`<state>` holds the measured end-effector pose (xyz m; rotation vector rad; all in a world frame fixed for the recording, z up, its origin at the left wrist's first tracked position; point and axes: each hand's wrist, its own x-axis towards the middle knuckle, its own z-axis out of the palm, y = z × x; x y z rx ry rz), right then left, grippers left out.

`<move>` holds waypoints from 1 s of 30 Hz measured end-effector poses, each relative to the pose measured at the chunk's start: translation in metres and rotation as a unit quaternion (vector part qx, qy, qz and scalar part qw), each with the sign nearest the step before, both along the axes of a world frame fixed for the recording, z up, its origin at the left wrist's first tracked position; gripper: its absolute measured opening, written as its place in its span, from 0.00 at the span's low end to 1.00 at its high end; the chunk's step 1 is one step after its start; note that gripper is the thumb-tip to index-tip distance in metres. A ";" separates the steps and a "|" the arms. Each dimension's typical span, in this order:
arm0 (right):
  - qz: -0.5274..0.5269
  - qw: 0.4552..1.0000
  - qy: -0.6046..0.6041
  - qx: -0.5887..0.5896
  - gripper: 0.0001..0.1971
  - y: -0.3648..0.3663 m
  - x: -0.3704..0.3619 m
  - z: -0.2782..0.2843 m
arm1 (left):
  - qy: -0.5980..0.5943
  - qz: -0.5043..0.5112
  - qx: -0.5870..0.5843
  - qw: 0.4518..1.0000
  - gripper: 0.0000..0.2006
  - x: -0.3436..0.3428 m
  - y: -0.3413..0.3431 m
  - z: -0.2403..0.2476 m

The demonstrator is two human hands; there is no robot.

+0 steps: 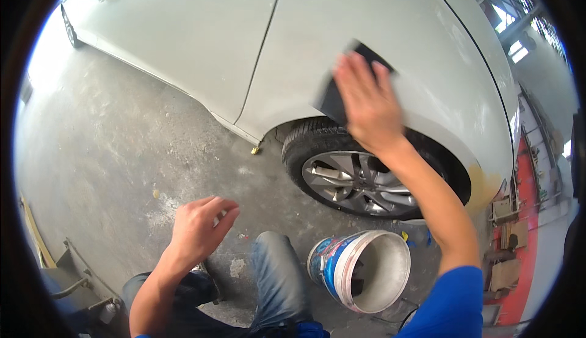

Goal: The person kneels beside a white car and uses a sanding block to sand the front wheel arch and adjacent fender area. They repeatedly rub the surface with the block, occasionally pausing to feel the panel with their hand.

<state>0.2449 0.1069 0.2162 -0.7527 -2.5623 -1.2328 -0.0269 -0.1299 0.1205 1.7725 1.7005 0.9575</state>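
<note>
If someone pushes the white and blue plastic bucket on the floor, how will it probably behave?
The white and blue plastic bucket looks tilted toward the camera, with its mouth showing little inside, so it is probably light and would slide or tip easily. Its round wall suggests it may roll once it is over. The grey concrete floor looks rough, which could slow sliding.

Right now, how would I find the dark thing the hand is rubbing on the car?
Find the white car, then its rear wheel. Just above the tyre, on the curved panel, the right hand presses a dark flat sanding block. It is the only dark patch on that pale panel.
</note>
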 end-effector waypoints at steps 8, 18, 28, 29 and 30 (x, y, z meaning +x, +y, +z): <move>-0.050 0.998 0.028 -0.008 0.30 -0.032 0.098 0.018 | 0.071 0.017 -0.022 0.997 0.03 -0.026 -0.017 -0.026; 0.056 0.998 0.035 0.006 0.26 0.005 -0.018 0.005 | 0.107 -0.014 0.064 0.992 0.04 0.002 0.016 -0.029; -0.011 0.987 0.150 0.062 0.32 0.003 0.020 0.031 | 0.002 0.041 -0.035 0.999 0.05 -0.011 0.002 -0.003; -0.027 0.988 0.112 0.100 0.30 0.013 -0.010 0.037 | 0.002 0.022 -0.015 1.000 0.05 -0.009 0.016 -0.005; -0.005 0.985 0.126 0.114 0.29 0.023 -0.033 0.035 | 0.004 0.008 -0.001 1.000 0.05 -0.004 0.026 -0.014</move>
